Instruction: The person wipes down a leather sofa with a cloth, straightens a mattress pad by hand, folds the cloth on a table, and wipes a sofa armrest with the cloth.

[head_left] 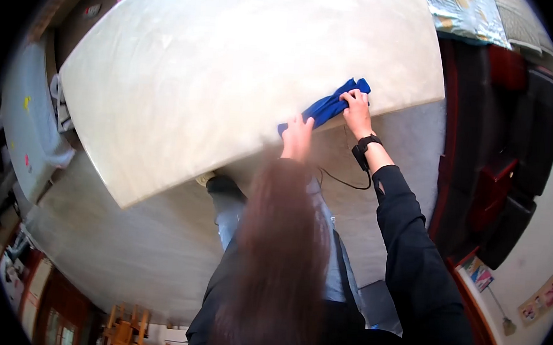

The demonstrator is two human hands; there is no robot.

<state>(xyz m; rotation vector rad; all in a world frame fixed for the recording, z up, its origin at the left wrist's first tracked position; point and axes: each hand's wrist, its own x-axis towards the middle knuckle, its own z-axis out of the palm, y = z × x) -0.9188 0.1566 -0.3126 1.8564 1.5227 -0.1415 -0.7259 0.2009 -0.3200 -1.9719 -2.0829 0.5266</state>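
Note:
A dark blue cloth (328, 107), bunched into a long narrow strip, lies along the near edge of the pale table (232, 73). My left hand (298, 137) is closed on its lower left end, with the fingers partly blurred. Towards the upper right end, my right hand (357, 112) has its fingers bent and pinching the fabric. Around my right wrist sits a black band (363, 148), from which a thin black cable hangs below the table edge. Long hair hangs in front of the camera and covers part of my left forearm.
The near table edge runs diagonally just in front of my body. To the right stands a dark red and black sofa (529, 132). At the left is another surface with a pale cover (30, 117). Wooden chairs (125, 332) stand behind me on the grey floor (130, 245).

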